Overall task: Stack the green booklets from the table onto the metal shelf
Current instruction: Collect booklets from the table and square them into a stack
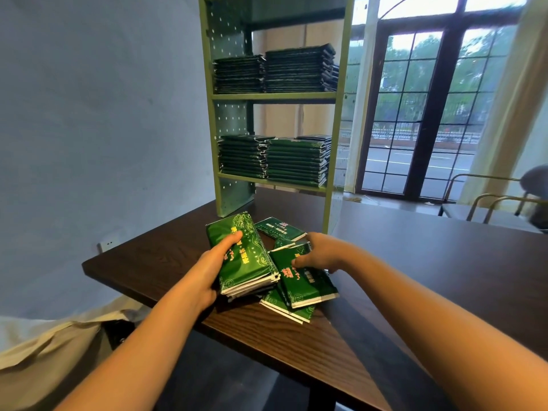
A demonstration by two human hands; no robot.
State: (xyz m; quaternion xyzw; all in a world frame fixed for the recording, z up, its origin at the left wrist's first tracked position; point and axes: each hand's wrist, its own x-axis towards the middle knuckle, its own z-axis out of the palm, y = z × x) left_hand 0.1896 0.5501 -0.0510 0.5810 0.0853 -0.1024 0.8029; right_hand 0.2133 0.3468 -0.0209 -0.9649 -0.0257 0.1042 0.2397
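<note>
A: Biggest first, quick. What carries everything?
B: A dark wood table (pixel 415 277). It fills the centre and right. Behind it is a tall dark-framed window (pixel 430 114), with a street outside.
A: Shelf?
B: The green metal shelf (pixel 275 97) stands at the table's far left corner, by the wall. Two levels are loaded with green booklets, the upper stacks (pixel 275 72) and the lower stacks (pixel 275 157). Each level has two piles side by side (maybe another behind on the right, hard to count).
A: Anything else big?
B: Metal-frame chairs (pixel 486 203) beyond the table's far edge, on the right.
A: And the unshelved booklets?
B: On the table just in front of the shelf's foot, near the left edge. A bundle (pixel 246 256) of several lies askew on the heap. I cannot tell whether it is lifted clear.
A: Hands?
B: The left hand (pixel 213 271) grasps the bundle along its left long side. The thumb is flat on the top cover and the fingers are tucked under, out of sight. The right hand (pixel 320 253) curls its fingers over the far end of a single booklet (pixel 302 277), thumb pressing the cover. That one sits just right of the bundle, touching it.
A: Smaller stuff?
B: One flat booklet (pixel 280 228) lies beyond the hands, toward the shelf. More loose booklets (pixel 284 307) poke out under the single one, toward the near edge. There is a white outlet (pixel 106 243) on the wall, left of the table's left corner.
</note>
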